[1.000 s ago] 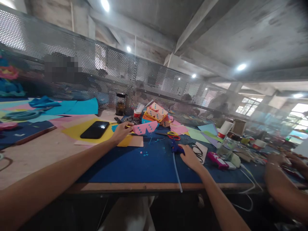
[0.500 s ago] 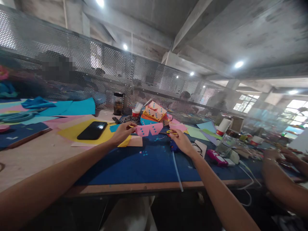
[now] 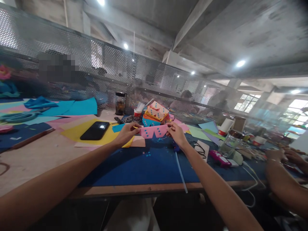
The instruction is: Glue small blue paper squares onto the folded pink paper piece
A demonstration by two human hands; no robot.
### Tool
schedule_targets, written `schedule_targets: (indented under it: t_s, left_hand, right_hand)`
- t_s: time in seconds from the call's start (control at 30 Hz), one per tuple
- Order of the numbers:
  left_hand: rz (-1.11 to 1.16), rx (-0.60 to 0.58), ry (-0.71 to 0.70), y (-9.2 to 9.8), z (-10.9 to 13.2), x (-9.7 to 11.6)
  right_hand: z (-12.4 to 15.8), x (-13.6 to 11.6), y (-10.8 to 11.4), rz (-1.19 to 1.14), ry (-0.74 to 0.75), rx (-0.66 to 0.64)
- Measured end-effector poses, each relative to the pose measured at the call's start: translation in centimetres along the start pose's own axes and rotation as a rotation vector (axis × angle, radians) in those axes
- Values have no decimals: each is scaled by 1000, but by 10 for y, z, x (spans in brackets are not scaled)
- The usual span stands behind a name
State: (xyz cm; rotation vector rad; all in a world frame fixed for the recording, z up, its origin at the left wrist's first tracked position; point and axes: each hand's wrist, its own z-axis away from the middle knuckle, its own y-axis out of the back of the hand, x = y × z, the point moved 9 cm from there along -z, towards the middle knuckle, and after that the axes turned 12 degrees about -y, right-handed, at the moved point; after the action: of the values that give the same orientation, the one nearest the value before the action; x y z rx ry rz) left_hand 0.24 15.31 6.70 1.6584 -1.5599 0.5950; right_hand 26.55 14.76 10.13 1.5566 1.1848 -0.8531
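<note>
A pink piece of folded paper (image 3: 151,132) is stretched between my two hands above the blue mat. It carries rows of small blue squares and has a V-shaped notch in its lower edge. My left hand (image 3: 127,134) pinches its left end, while my right hand (image 3: 177,134) has its fingertips closed on the right end. Just behind it, a stack of notched paper pieces (image 3: 157,111) in orange, peach and blue leans on the table. Small blue paper bits (image 3: 148,154) lie on the mat below. Under my right wrist a blue glue gun (image 3: 176,147) is partly hidden, its glue stick (image 3: 181,171) pointing toward me.
To the left, a black phone (image 3: 95,130) rests on yellow paper (image 3: 72,131), with teal scissors (image 3: 20,116) farther left. A lidded jar (image 3: 120,104) stands at the back. On the right are a magenta device (image 3: 220,158), a glass (image 3: 229,144), cables and another person's arms (image 3: 281,179).
My right hand has moved left and taken the right end of the pink paper; the yellow-handled item at its fingers no longer shows. My left hand still grips the other end.
</note>
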Motion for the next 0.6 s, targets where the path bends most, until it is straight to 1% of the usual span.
schedule_targets:
  t_s: [0.1, 0.2, 0.33, 0.4, 0.5, 0.6]
  left_hand:
    - [69, 3, 14, -2, 1, 0]
    - [155, 45, 42, -1, 2, -3]
    - [275, 134, 127, 3, 3, -13]
    - [330, 153, 183, 3, 4, -19]
    - [408, 105, 261, -5, 7, -24]
    - [483, -14, 324, -22, 14, -21]
  right_hand:
    - [1, -2, -1, -31, -1, 4]
    - [1, -6, 1, -67, 13, 42]
    - [2, -11, 7, -117, 44, 108]
    - [2, -14, 9, -137, 55, 136]
    - [2, -16, 8, -162, 59, 165]
    - [1, -17, 2, -190, 53, 170]
